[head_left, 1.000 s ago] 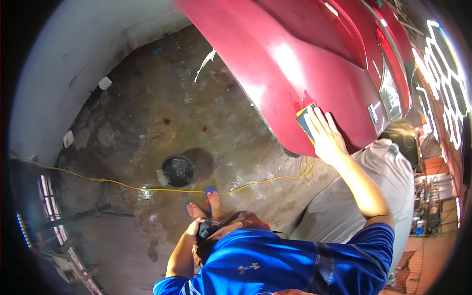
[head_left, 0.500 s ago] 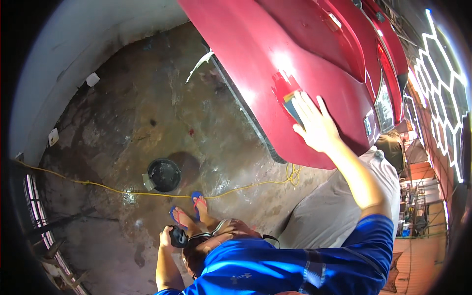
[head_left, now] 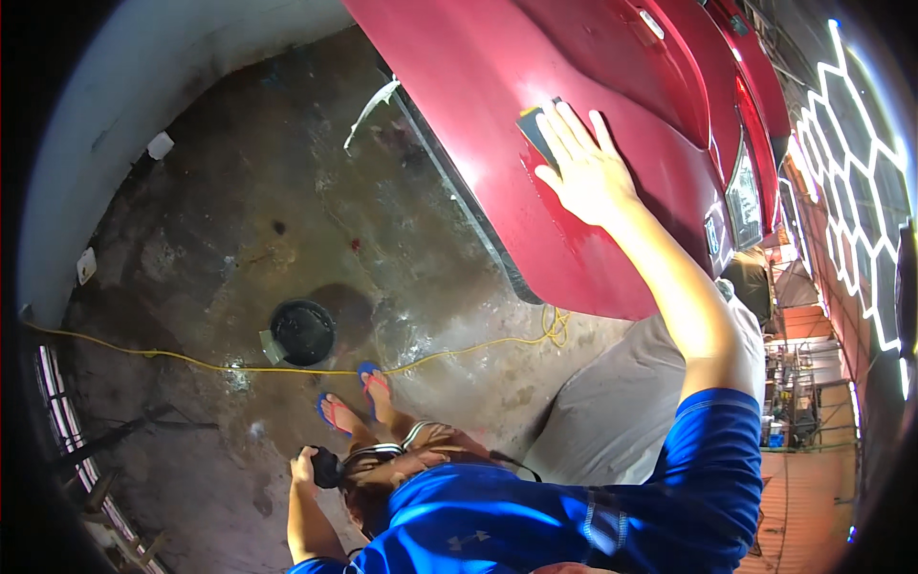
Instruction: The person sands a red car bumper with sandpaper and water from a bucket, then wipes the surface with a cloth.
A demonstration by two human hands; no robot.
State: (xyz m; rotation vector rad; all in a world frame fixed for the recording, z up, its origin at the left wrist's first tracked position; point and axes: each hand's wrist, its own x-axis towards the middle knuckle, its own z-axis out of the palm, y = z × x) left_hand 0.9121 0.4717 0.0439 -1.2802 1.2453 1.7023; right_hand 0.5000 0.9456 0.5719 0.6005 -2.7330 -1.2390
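Note:
My right hand point(head_left: 591, 172) lies with outstretched fingers on a dark sanding pad point(head_left: 535, 134) with a yellow edge, pressing it flat against the red car's point(head_left: 478, 105) rear bumper panel. Palm and fingers hide part of the pad. Wet streaks show on the paint beside it. Down by my left thigh, my left hand point(head_left: 303, 469) is closed around a rounded black object point(head_left: 327, 468) whose kind I cannot make out.
A round black bucket point(head_left: 302, 333) stands on the wet concrete floor, a pale flat piece at its rim. A yellow cord point(head_left: 459, 358) crosses the floor near my sandalled feet. Grey cover cloth point(head_left: 612, 411) lies under my right arm. A pale wall point(head_left: 86, 143) curves at left.
My right hand and the pad have slid up and slightly left along the red panel. My left hand still holds the black object; the whole view has shifted slightly.

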